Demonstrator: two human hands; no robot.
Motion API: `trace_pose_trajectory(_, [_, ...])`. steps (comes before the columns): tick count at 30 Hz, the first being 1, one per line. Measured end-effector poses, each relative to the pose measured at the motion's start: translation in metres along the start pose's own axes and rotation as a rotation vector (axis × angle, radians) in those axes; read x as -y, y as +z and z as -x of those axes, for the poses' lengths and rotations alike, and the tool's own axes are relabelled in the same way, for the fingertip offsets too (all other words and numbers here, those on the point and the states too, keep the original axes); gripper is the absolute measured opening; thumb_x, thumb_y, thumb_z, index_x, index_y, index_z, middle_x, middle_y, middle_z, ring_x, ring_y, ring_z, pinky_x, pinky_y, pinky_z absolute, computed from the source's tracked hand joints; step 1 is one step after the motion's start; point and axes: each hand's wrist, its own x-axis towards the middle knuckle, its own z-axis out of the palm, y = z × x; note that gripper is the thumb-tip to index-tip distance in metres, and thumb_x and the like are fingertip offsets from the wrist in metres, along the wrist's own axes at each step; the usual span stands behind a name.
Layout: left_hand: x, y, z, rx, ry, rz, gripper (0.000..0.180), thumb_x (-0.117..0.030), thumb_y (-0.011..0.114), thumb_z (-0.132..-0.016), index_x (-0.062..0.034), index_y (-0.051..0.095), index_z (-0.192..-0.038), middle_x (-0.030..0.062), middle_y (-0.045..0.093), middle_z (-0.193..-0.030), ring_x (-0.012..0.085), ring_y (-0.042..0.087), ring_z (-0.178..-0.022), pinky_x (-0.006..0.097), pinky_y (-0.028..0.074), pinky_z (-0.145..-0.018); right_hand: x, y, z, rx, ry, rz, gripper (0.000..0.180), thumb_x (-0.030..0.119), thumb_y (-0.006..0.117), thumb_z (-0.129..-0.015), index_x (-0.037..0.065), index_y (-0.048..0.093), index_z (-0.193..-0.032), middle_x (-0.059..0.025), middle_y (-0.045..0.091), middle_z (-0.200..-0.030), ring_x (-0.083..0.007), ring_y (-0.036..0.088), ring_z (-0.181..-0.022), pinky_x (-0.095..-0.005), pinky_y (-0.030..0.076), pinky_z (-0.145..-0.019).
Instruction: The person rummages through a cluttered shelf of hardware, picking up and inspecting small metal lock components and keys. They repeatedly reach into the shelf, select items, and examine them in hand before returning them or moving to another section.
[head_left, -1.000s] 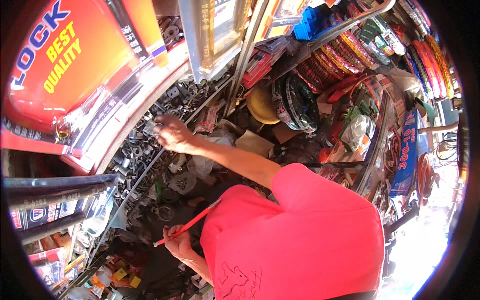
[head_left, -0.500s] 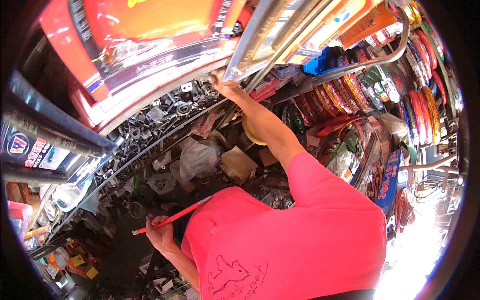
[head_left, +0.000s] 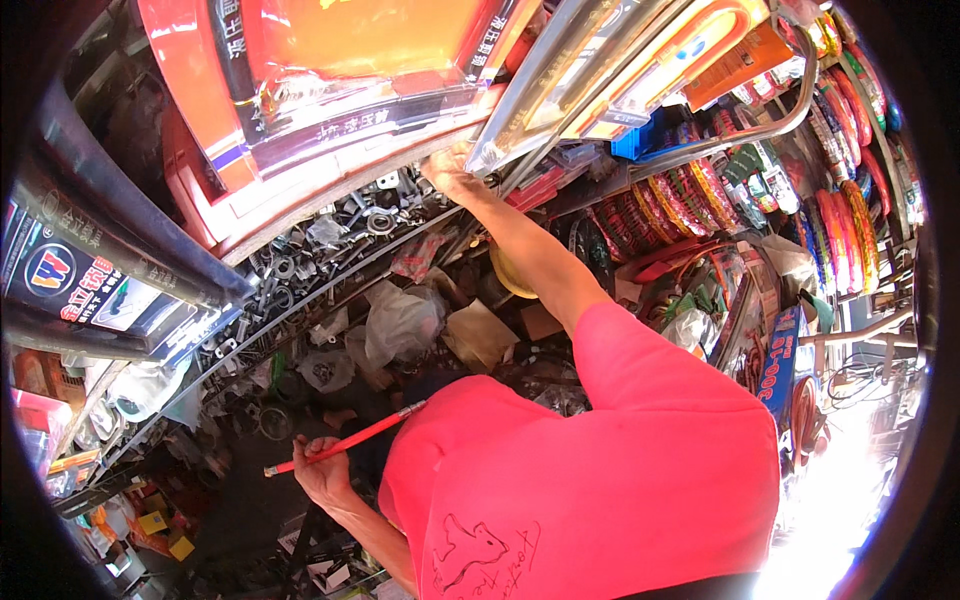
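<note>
A long red rod (head_left: 345, 440) is held low in the picture, in front of the pink shirt (head_left: 600, 480). Its long side runs from lower left to upper right. The metal tip is pointed down and to the left, toward the dark floor, and the other end is pointed up toward the shirt.

The rod is held near its lower end by the left hand (head_left: 322, 470). The fingers are curled around it and pressed close together.

The right hand (head_left: 452, 172) is stretched far up. It is placed at the edge of a shiny metal strip (head_left: 560, 85), just under a big red and orange sign (head_left: 330, 70). It cannot be told from here how its fingers are set, or whether anything is held.

Between the two hands, a long shelf filled with grey metal parts (head_left: 330, 240) is seen. Crumpled plastic bags (head_left: 400, 325) are lying below it. Rolls of bright coloured bands (head_left: 690, 195) are hung at the right.
</note>
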Motion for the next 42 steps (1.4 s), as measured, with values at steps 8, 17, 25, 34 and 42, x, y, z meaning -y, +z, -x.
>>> trace_pose_trajectory(8, [-0.003, -0.009, -0.003, 0.059, -0.043, -0.006, 0.015, -0.019, 0.051, -0.088, -0.0047, 0.053, -0.085, -0.0019, 0.042, -0.056, 0.0121, 0.046, -0.057, 0.027, 0.036, -0.061, 0.038, -0.014, 0.000, 0.282, 0.143, 0.182, 0.036, 0.030, 0.063, -0.071, 0.009, 0.060, -0.101, -0.0113, 0.061, -0.099, -0.0287, 0.056, -0.097, -0.0422, 0.043, -0.081])
trace_pose_trajectory(17, [-0.007, -0.013, -0.002, 0.048, -0.041, 0.007, 0.015, -0.018, 0.051, -0.088, -0.0044, 0.055, -0.084, -0.0020, 0.044, -0.056, 0.0120, 0.046, -0.058, 0.026, 0.036, -0.060, 0.036, -0.007, 0.006, 0.055, 0.259, 0.022, 0.034, 0.034, 0.067, -0.065, 0.005, 0.064, -0.082, -0.0155, 0.063, -0.079, -0.0300, 0.062, -0.076, -0.0382, 0.049, -0.069])
trace_pose_trajectory(25, [-0.002, -0.014, -0.003, -0.038, -0.006, -0.001, 0.014, -0.017, 0.049, -0.089, -0.0041, 0.054, -0.086, -0.0013, 0.042, -0.056, 0.0125, 0.044, -0.057, 0.028, 0.034, -0.060, 0.050, 0.006, 0.001, 0.054, 0.297, 0.125, 0.012, 0.016, 0.063, -0.064, 0.009, 0.064, -0.074, -0.0118, 0.063, -0.072, -0.0275, 0.062, -0.073, -0.0419, 0.046, -0.067])
trace_pose_trajectory(34, [0.003, -0.012, 0.000, -0.035, -0.004, -0.029, 0.014, -0.018, 0.050, -0.089, -0.0042, 0.053, -0.087, -0.0012, 0.041, -0.056, 0.0128, 0.043, -0.056, 0.029, 0.033, -0.060, 0.044, -0.005, 0.009, 0.049, 0.195, 0.044, 0.033, 0.029, 0.069, -0.066, 0.008, 0.060, -0.089, -0.0120, 0.063, -0.080, -0.0289, 0.061, -0.076, -0.0419, 0.047, -0.066])
trace_pose_trajectory(42, [0.003, -0.010, 0.001, -0.063, 0.023, -0.026, 0.017, -0.019, 0.049, -0.090, -0.0038, 0.052, -0.085, -0.0012, 0.041, -0.056, 0.0126, 0.043, -0.056, 0.029, 0.032, -0.060, 0.012, -0.004, 0.009, 0.090, 0.257, -0.270, 0.035, 0.035, 0.063, -0.072, 0.005, 0.061, -0.090, -0.0124, 0.062, -0.085, -0.0310, 0.058, -0.078, -0.0360, 0.046, -0.070])
